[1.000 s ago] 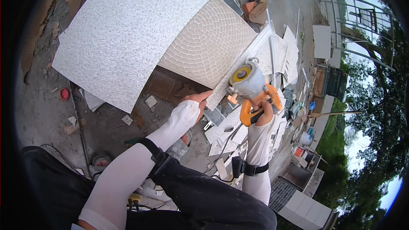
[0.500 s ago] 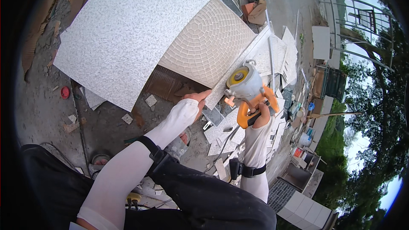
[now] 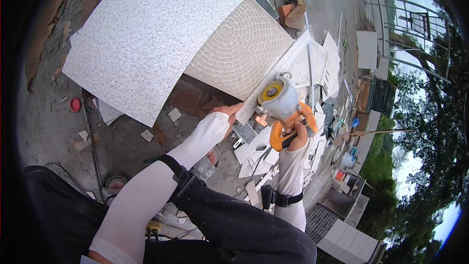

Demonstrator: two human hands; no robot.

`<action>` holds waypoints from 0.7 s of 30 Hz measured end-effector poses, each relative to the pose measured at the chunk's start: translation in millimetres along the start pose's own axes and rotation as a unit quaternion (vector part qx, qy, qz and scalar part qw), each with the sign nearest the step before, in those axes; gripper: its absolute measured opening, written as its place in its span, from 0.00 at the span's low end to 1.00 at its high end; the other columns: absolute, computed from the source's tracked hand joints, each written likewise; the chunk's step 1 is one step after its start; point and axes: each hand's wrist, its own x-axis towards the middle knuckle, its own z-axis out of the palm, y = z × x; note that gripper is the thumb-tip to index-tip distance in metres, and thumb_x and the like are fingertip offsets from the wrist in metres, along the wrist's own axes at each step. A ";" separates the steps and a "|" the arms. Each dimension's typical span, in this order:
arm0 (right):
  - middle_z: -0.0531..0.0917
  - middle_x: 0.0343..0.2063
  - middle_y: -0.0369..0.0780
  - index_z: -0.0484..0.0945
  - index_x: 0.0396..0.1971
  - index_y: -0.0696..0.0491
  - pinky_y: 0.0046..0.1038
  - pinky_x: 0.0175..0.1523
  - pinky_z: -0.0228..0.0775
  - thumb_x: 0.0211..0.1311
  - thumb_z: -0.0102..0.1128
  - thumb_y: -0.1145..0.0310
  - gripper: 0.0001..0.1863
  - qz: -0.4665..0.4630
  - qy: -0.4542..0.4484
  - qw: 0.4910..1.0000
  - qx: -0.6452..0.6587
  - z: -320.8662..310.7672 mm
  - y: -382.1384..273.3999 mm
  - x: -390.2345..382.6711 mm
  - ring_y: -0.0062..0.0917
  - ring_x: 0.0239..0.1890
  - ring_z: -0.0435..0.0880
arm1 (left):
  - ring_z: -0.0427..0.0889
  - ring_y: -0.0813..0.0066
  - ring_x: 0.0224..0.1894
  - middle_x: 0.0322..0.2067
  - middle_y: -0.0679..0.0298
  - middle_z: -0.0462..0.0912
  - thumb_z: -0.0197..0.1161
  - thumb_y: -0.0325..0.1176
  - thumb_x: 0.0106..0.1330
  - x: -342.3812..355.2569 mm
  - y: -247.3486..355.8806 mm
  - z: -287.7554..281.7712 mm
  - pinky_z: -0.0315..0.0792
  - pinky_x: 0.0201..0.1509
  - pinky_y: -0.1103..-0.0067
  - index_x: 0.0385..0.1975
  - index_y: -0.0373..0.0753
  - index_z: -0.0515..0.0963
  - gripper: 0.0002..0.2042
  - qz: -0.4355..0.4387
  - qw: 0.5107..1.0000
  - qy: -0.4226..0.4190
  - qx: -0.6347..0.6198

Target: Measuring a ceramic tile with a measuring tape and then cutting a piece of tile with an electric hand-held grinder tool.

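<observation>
My right hand [image 3: 299, 134] is closed around the orange rear handle of a power cutter [image 3: 283, 103] with a grey guard and a yellow disc hub. The cutter rests over a long strip of speckled tile [image 3: 253, 105], beside a beige tile with a ring-patterned, cobble-like face [image 3: 239, 44]. At the near end of that strip my left hand [image 3: 225, 117] grips its corner, one finger stretched along the edge; the lower fingers are partly hidden. A large white speckled slab [image 3: 141, 39] overlaps the beige tile on the left. The cutting edge of the disc cannot be seen.
Broken tile pieces [image 3: 254, 154] litter the ground below and right of the cutter. A pale metal straightedge [image 3: 311, 63] lies beyond it. Brown cardboard [image 3: 193, 94] shows under the beige tile. A red round lid [image 3: 74, 104] and a dark cable [image 3: 95, 161] are at left.
The cutter and my right hand have shifted slightly left and turned a little. My left hand stays at the strip's corner.
</observation>
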 end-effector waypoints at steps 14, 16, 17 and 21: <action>0.73 0.19 0.36 0.68 0.56 0.58 0.22 0.28 0.68 0.59 0.44 0.73 0.23 0.023 0.007 1.000 -0.001 -11.4 12.4 -5.9 0.20 0.19 0.72 | 0.83 0.59 0.43 0.45 0.48 0.83 0.53 0.23 0.67 2.6 -1.4 -0.7 0.76 0.50 0.72 0.63 0.46 0.72 0.23 0.005 1.000 -0.003 0.013; 0.73 0.19 0.36 0.68 0.57 0.57 0.22 0.28 0.68 0.59 0.44 0.73 0.23 0.024 0.007 1.000 -0.007 -11.7 12.7 -9.0 0.20 0.19 0.72 | 0.83 0.59 0.43 0.45 0.48 0.83 0.53 0.23 0.67 3.0 -2.2 -0.1 0.76 0.50 0.72 0.63 0.46 0.72 0.23 0.011 1.000 0.000 0.002; 0.73 0.19 0.36 0.68 0.57 0.57 0.22 0.28 0.68 0.59 0.44 0.73 0.24 0.025 0.008 1.000 -0.008 -11.7 12.2 -11.4 0.20 0.19 0.72 | 0.83 0.59 0.42 0.45 0.48 0.83 0.53 0.23 0.67 3.1 -2.8 0.2 0.76 0.50 0.72 0.63 0.45 0.72 0.23 0.008 1.000 0.001 0.001; 0.73 0.20 0.36 0.68 0.57 0.57 0.22 0.27 0.68 0.59 0.44 0.73 0.24 0.026 0.012 1.000 0.006 -7.5 8.4 -20.0 0.20 0.19 0.72 | 0.80 0.62 0.36 0.41 0.49 0.81 0.48 0.28 0.73 2.2 -5.8 -0.3 0.76 0.46 0.72 0.63 0.47 0.70 0.19 0.034 0.999 -0.002 0.016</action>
